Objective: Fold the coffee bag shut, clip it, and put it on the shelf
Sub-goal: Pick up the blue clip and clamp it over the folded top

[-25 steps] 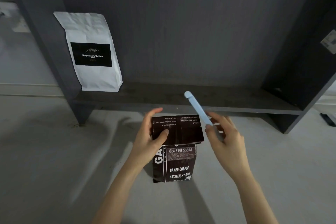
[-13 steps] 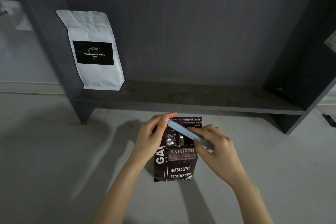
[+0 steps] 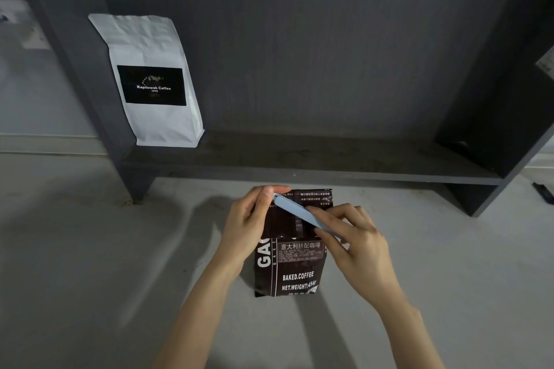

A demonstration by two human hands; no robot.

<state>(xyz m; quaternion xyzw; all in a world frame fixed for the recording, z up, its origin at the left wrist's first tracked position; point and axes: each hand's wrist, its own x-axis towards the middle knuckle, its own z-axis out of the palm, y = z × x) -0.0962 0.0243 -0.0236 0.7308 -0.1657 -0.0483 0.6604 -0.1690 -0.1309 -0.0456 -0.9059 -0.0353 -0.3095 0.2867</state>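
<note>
So the bag (image 3: 289,263) here is a dark brown glossy foil pouch with white print on it ("BAKED.COFFEE", "NET.WEIGHT" and some Chinese text), standing on the pale, smooth floor (image 3: 90,249) just in front of the shelf (image 3: 299,172). Its top is folded down into a flat flap, and you can see shiny crinkles in the foil where the fold sits.

The clip (image 3: 295,213) is a long, slim, pale blue stick, looks like matte plastic with rounded ends. It lies slanted across the folded flap, higher on the left end and lower toward the right.

Left hand (image 3: 250,226) is curled around the bag's upper left edge, thumb and forefinger pinched on the clip's left tip. Right hand (image 3: 356,246) comes in from the right with fingers bent, pressing down on the clip's lower half, so it's gripping the clip too. Can't really tell if the clip's already snapped closed over the fold or just laid on it, the fingers cover that part.

The shelf is dark grey board with a faint wood grain, flat matte panels, low to the floor. On its left end there's a white bag (image 3: 153,81), matte paper-looking and a bit wrinkled at the top, with a black rectangular label, leaning upright against the back panel.
</note>
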